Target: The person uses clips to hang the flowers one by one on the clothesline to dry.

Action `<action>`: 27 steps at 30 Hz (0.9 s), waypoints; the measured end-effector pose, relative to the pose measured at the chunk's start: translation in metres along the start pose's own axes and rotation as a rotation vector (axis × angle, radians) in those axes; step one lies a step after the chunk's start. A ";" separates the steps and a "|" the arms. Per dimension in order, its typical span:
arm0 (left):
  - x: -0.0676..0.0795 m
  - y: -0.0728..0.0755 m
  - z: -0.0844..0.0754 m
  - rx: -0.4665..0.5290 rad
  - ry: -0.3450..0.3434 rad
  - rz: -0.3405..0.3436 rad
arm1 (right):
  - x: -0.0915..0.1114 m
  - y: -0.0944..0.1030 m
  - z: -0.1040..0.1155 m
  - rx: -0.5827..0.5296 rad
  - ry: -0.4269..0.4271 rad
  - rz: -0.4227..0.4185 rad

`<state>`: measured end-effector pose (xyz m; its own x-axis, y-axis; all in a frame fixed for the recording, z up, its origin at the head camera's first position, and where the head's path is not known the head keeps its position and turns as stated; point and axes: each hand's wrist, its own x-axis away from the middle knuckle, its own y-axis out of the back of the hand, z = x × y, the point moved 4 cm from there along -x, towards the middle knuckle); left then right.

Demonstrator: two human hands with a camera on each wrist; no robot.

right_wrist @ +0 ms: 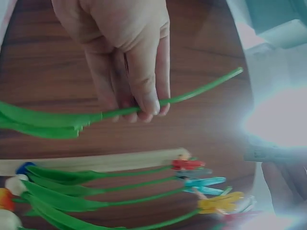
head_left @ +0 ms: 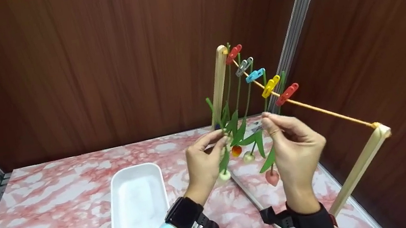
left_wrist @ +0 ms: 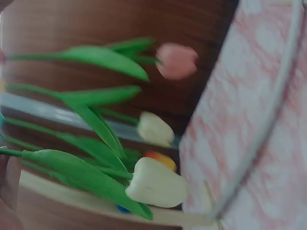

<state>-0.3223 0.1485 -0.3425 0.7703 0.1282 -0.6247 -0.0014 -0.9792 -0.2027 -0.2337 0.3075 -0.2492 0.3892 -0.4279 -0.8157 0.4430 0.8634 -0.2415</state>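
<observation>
My left hand (head_left: 205,161) pinches the green stem of an artificial white tulip (left_wrist: 156,182), which hangs bloom down left of the rack. In the right wrist view, its stem end rises past the fingertips. My right hand (head_left: 298,143) holds a small greyish clothespin (head_left: 257,126) between thumb and fingers, partly hidden, in front of the row of hanging tulips. Red, grey, blue and yellow clothespins (head_left: 271,86) clip stems to a thin rod (head_left: 332,111). Blooms below include a pink tulip (head_left: 272,177), a whitish tulip (left_wrist: 156,129) and an orange tulip (head_left: 236,150).
Wooden posts (head_left: 359,172) hold up the rod at both ends, with a pale base bar (head_left: 247,189) between them. A white plastic tray (head_left: 139,200) stands left of my hands on the marbled tabletop (head_left: 57,210). Brown panels (head_left: 94,66) enclose the table.
</observation>
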 end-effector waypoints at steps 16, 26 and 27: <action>0.000 -0.072 -0.039 0.129 0.086 0.223 | -0.058 0.008 0.081 0.027 0.080 -0.260; 0.005 -0.114 -0.046 0.191 0.150 0.372 | -0.079 0.016 0.087 0.201 -0.023 -0.249; 0.006 -0.118 -0.046 0.210 0.166 0.388 | -0.081 0.018 0.086 0.237 -0.025 -0.241</action>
<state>-0.2880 0.2574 -0.2874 0.7791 -0.2842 -0.5588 -0.4246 -0.8950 -0.1368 -0.1879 0.3342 -0.1420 0.2687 -0.6208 -0.7365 0.6991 0.6517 -0.2942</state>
